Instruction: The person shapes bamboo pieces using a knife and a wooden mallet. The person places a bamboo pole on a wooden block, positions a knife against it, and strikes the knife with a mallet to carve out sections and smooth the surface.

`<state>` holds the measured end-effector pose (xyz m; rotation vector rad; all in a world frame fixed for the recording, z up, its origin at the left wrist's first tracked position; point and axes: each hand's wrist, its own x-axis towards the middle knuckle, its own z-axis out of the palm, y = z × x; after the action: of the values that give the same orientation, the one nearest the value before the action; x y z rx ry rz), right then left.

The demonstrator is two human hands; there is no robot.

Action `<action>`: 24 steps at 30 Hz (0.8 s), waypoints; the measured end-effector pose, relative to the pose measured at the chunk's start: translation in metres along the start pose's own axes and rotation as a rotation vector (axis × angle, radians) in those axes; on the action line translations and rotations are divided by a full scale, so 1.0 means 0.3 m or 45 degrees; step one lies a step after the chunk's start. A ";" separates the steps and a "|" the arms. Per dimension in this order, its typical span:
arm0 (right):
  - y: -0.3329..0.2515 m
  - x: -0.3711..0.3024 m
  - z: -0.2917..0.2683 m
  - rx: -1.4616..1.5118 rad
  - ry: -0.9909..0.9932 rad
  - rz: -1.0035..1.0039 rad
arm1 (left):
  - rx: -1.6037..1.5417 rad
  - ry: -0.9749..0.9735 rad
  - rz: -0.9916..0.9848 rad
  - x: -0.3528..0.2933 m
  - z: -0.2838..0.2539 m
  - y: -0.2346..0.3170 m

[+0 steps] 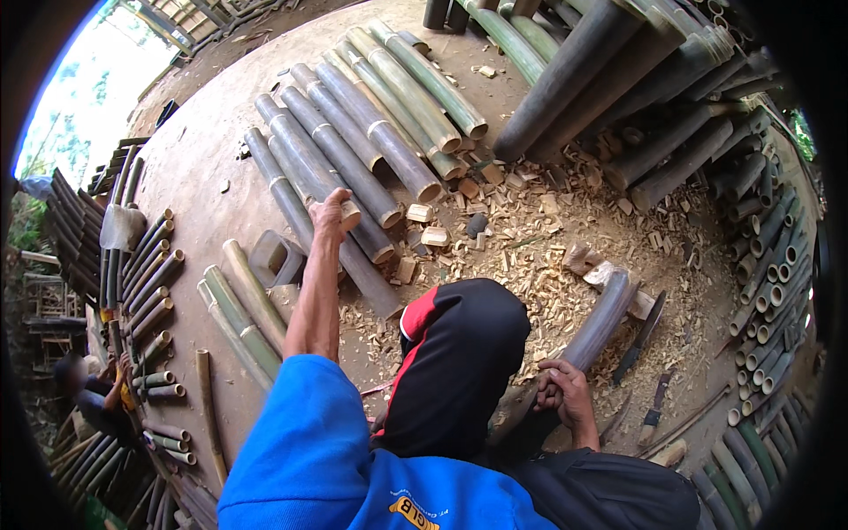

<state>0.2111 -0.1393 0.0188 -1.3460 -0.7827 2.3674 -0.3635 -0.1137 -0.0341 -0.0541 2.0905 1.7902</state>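
Thick dark bamboo poles (574,79), the bulkiest things here, lean at one o'clock from the sitter's lap. The row of bamboo tubes (380,132) lies on the floor (190,190) between eleven and twelve. At eleven, the left hand (330,212) has its fingers wrapped round the near end of the held tube (302,157), just behind the pale cut face. I'd expect that tube to be rigid and, if hollow, lighter than its girth suggests; its smooth skin could slide under dusty fingers, and the cut rim might splinter, so a hold behind a joint ring looks safest. At two, the sloping tube (601,322) likely handles the same, its far end up by a pale wood block (606,271); the right hand (566,391) is at its near end, fingers curled inward, though I can't tell whether they grip it. Beside it lies a long knife (650,327) among scattered shavings (530,252).
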 end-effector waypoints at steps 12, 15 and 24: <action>-0.007 0.002 0.019 0.022 -0.047 0.037 | 0.432 0.096 0.200 -0.142 0.125 -0.082; -0.001 0.010 0.020 0.017 -0.044 0.045 | 0.402 -0.139 0.250 -0.179 0.136 -0.112; 0.004 0.005 0.004 -0.003 -0.025 0.017 | 0.787 0.287 0.588 -0.463 -0.158 -0.165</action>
<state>0.2093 -0.1397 0.0174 -1.3353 -0.7844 2.3939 -0.2338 -0.1984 -0.0322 0.4440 2.9153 1.3050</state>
